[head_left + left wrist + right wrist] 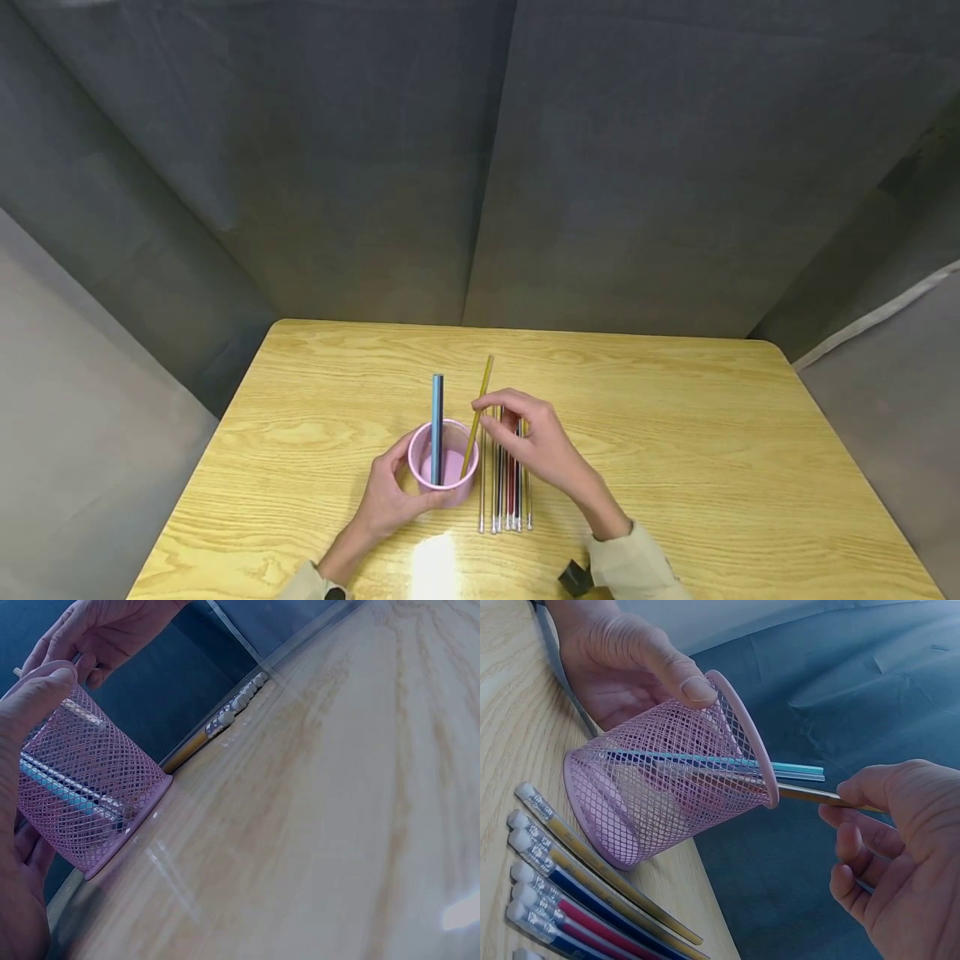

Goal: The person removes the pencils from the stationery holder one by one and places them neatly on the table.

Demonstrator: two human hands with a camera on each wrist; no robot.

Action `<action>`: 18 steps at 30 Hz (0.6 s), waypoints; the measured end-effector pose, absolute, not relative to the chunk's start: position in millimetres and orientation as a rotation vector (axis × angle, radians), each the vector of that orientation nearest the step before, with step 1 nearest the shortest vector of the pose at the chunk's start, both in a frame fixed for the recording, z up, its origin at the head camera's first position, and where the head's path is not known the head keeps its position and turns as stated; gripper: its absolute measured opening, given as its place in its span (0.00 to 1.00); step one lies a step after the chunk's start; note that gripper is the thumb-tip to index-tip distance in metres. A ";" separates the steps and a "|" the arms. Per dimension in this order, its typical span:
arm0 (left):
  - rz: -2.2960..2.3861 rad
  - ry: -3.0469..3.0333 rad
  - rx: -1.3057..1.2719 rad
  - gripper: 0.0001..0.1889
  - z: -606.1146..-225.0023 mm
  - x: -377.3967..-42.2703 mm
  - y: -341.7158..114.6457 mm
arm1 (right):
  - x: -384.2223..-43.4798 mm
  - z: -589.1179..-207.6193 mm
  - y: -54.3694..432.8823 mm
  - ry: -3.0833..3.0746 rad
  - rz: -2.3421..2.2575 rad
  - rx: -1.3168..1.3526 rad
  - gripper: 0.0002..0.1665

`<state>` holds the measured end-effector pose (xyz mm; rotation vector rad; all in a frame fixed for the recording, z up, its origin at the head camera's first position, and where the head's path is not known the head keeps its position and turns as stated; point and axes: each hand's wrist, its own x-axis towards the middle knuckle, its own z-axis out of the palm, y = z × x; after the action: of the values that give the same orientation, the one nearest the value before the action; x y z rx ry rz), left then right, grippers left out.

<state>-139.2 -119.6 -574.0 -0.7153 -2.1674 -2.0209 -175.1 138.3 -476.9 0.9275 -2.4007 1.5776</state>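
Observation:
A pink mesh pencil cup (622,825) stands on the table, and my left hand (384,498) grips it, thumb on one side and fingers round the other. Inside the cup lean a light blue pencil (436,417) and a dark one (442,400) side by side. Between thumb and fingertips, my right hand (540,442) pinches a yellow-gold pencil (487,379) near mid-length. Its lower part is inside the cup, slanting past the rim; its upper end points up and away. Just right of the cup, partly beneath the right hand, lies a row of several pencils (511,492).
The row's white eraser ends (525,840) face the near table edge; its colours include gold, dark blue and red. A wood-grain table (675,433) carries everything, with grey curtains (375,167) behind and at both sides. Beside the right sleeve sits a small black block (575,577).

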 end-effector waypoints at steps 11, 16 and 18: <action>-2.016 -2.163 -0.716 0.48 -573.6 -138.2 -120.2 | -174.0 -470.3 139.7 -2.400 1.560 0.909 0.13; -2.027 -2.149 -0.723 0.48 -574.2 -139.1 -120.3 | -176.2 -471.0 141.8 -2.365 1.550 0.910 0.12; -2.027 -2.146 -0.729 0.48 -574.3 -139.5 -120.0 | -176.8 -471.0 143.1 -2.352 1.547 0.910 0.12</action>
<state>-139.5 -120.0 -574.3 -0.7290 -2.1459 -2.0273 -176.8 143.1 -471.0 0.9096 -2.3523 1.5467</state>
